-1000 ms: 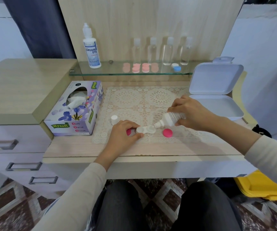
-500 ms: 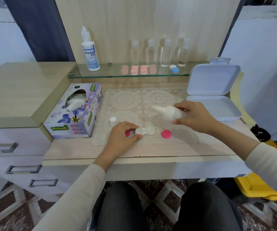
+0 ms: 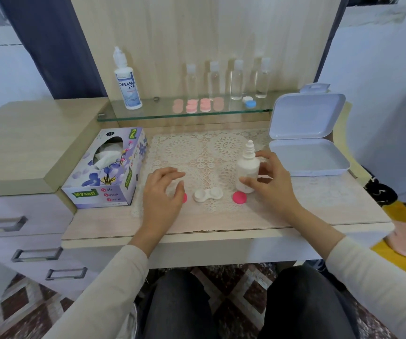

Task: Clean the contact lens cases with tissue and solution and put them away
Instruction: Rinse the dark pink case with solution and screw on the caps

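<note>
A white double contact lens case (image 3: 208,195) lies open on the lace mat (image 3: 197,148), touched by neither hand. One pink cap (image 3: 239,197) lies to its right. Another pink cap (image 3: 185,198) peeks out from under my left hand (image 3: 163,194), which hovers left of the case with relaxed fingers and holds nothing. A small white solution bottle (image 3: 247,167) stands upright and uncapped behind the right cap. My right hand (image 3: 273,184) is beside it, thumb touching its lower part, fingers spread loosely behind it.
A tissue box (image 3: 106,172) sits left of the mat. An open white storage box (image 3: 307,155) stands at the right. On the glass shelf (image 3: 148,113) are a large solution bottle (image 3: 127,86), several pink cases (image 3: 197,106), clear bottles (image 3: 236,79) and a blue-white case (image 3: 249,102).
My right hand lifted the small bottle away from the case and stood it upright on the mat. My left hand let go of the case and drew back to the left.
</note>
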`<state>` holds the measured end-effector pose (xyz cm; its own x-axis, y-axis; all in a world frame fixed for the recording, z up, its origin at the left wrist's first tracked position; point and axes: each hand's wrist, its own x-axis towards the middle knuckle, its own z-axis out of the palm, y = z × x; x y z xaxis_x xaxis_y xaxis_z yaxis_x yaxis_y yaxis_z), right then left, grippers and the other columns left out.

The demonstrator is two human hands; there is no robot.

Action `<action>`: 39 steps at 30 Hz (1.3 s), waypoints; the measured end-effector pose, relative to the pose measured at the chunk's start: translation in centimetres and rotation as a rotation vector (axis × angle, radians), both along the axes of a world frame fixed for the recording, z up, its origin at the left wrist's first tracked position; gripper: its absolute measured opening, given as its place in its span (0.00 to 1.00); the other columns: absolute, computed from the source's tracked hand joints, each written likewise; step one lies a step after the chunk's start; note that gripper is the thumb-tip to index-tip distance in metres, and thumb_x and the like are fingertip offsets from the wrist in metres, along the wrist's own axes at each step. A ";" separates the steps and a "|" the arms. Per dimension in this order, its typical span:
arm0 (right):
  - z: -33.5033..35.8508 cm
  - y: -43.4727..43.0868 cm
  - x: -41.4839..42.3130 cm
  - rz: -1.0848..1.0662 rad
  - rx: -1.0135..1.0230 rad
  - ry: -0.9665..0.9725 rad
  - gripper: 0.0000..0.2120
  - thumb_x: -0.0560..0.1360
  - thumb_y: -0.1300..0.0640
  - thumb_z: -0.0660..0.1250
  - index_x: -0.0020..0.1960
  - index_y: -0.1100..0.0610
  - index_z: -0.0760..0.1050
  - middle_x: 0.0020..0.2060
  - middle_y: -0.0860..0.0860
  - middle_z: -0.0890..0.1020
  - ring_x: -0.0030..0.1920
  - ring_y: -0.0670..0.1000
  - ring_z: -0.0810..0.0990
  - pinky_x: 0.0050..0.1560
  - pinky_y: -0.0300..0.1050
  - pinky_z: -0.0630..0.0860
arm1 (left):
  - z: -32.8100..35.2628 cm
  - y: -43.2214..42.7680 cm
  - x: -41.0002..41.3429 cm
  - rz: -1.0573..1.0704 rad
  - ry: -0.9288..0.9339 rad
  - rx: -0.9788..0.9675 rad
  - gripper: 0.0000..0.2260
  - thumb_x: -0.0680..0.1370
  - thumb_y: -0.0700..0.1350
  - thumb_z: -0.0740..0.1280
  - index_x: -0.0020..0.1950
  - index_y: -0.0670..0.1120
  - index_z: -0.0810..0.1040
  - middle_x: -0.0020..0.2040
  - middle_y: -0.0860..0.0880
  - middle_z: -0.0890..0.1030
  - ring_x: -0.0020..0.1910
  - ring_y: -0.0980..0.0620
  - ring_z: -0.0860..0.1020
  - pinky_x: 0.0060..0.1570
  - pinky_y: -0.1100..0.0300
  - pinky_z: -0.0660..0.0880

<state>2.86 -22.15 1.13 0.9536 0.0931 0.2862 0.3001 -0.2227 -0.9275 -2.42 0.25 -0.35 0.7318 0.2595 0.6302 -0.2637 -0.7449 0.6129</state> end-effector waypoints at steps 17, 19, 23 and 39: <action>-0.7 0.2 -0.6 0.007 0.075 -0.055 0.27 0.67 0.65 0.74 0.54 0.39 0.67 0.46 0.46 0.78 0.48 0.43 0.78 0.46 0.32 0.76 | 6.9 -1.9 3.4 -0.071 0.307 -0.233 0.13 0.71 0.40 0.72 0.54 0.43 0.77 0.47 0.50 0.78 0.38 0.63 0.74 0.35 0.79 0.69; -0.7 0.2 -0.7 0.011 0.087 -0.059 0.28 0.67 0.65 0.74 0.53 0.38 0.67 0.45 0.45 0.78 0.48 0.43 0.78 0.46 0.34 0.76 | 8.8 -4.4 3.6 -0.198 0.262 -0.299 0.10 0.70 0.40 0.73 0.50 0.46 0.78 0.44 0.51 0.80 0.39 0.63 0.76 0.38 0.77 0.71; -0.7 0.1 -0.7 0.021 0.094 -0.061 0.27 0.68 0.64 0.73 0.54 0.37 0.67 0.45 0.43 0.78 0.46 0.39 0.78 0.46 0.35 0.77 | 11.2 -8.1 4.1 -0.397 0.202 -0.310 0.09 0.69 0.37 0.73 0.47 0.46 0.80 0.40 0.55 0.80 0.36 0.65 0.77 0.39 0.73 0.74; -0.8 -0.1 -0.6 0.033 0.084 -0.049 0.27 0.68 0.63 0.73 0.55 0.37 0.67 0.44 0.43 0.78 0.47 0.43 0.79 0.49 0.40 0.78 | 10.3 -9.4 5.6 -0.422 0.242 -0.050 0.13 0.70 0.37 0.72 0.54 0.44 0.81 0.44 0.52 0.79 0.39 0.62 0.76 0.43 0.75 0.72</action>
<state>2.28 -22.24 0.30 0.9352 0.0977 0.3404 0.3513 -0.1342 -0.9266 3.13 -9.14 9.93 0.9037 -0.0656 0.4232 -0.3817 -0.5714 0.7265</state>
